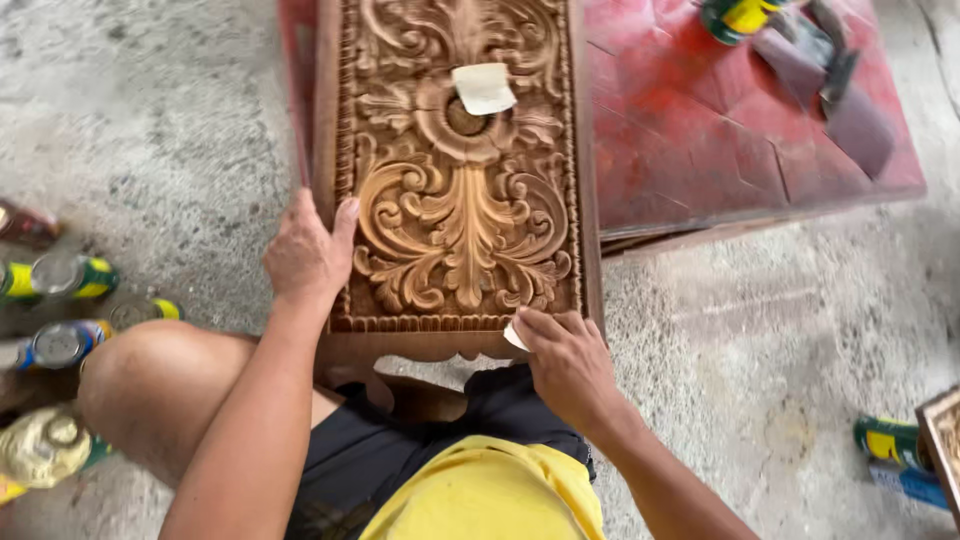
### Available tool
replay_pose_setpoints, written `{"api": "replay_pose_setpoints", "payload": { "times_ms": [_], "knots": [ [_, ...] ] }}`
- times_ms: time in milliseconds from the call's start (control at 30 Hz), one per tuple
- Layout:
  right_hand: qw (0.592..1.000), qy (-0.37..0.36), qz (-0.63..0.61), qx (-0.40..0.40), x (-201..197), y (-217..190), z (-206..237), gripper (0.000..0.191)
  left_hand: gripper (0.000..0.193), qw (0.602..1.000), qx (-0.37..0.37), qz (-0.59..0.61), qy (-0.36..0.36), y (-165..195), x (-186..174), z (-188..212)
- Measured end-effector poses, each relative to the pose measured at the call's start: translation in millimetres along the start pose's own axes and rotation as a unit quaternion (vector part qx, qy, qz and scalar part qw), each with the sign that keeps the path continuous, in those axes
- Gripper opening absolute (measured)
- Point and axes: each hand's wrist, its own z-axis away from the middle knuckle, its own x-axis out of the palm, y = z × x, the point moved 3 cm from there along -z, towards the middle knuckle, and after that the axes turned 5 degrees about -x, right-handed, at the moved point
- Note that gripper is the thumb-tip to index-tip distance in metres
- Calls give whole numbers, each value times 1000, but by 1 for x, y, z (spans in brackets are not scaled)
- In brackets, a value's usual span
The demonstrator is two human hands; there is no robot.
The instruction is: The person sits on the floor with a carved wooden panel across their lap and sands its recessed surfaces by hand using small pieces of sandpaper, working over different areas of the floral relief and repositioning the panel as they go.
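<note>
Some cans [60, 310] lie on the floor at the far left. The left hand [305, 255] grips the left edge of the carved wood panel [460, 200], thumb on top. The panel rests across the person's lap and the red table [720, 120]. The wood looks bare and pale. A loose sandpaper piece [484, 88] lies on the middle flower. The right hand [565, 360] pinches a small pale scrap [515, 336] at the bottom edge. I think the rubbing is only partly done.

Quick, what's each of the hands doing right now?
Left hand: gripping the left edge of the carved wooden panel.
Right hand: pinching a small pale piece of sandpaper against the panel's lower edge.
</note>
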Motion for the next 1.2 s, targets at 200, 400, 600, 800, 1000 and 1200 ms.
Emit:
{"api": "replay_pose_setpoints", "payload": {
  "times_ms": [200,400,600,800,1000,1200],
  "knots": [
    [999,12,-10,46,27,-12,-9,43,78,999,-1,-37,-25,-2,6,4],
    [998,41,-21,51,23,-12,-12,45,78,1000,0,-28,-14,1,5,2],
    [998,23,-25,46,26,-9,-14,43,78,999,-7,-39,-20,6,4,4],
    [1000,-20,-13,15,17,-1,-6,42,78,999,-17,-34,-32,4,9,7],
    [999,8,-38,-15,6,9,-5,43,79,999,-2,-31,-8,6,9,4],
    [1000,13,-14,18,41,-3,-7,43,80,999,-32,-26,-21,5,7,6]
  ]
}}
